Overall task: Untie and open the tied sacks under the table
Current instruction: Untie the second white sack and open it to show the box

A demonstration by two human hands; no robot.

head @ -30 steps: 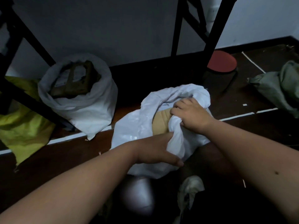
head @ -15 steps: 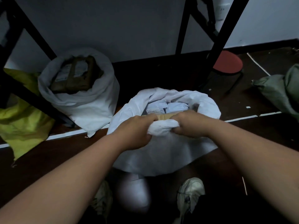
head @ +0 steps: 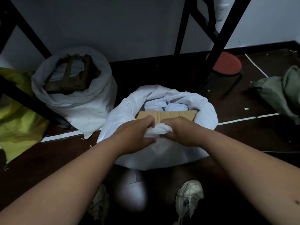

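- We find the near white woven sack (head: pixel 162 153) standing on the dark floor (head: pixel 48 156) directly before us, its mouth open and its rim rolled outward.
- Inside it lies a flat piece of brown corrugated cardboard (head: pixel 168 115) across the near side of the opening; behind the cardboard sit pale wrapped parcels (head: pixel 164 105), one bearing a small label we cannot read.
- Our left hand (head: pixel 134 137) grips the bunched near rim of this sack, fingers curled over the fabric.
- Our right hand (head: pixel 181 132) grips the same bunched rim just beside the left, fingers curled inward; a wad of white fabric shows between the two hands.
- A second white sack (head: pixel 84 109) stands to the left rear against the wall, also open, holding a dark strapped bundle (head: pixel 71 75) with pale labels.
- A yellow sack (head: pixel 17 120) lies at the far left, behind a black table brace (head: pixel 27 98); we cannot tell its contents.
- A green sack (head: pixel 279 93) lies at the right edge, contents not visible.
- A red-topped stool (head: pixel 227 65) stands behind the black table legs (head: pixel 222 36).
- A pale shoe (head: pixel 190 197) shows at the bottom.
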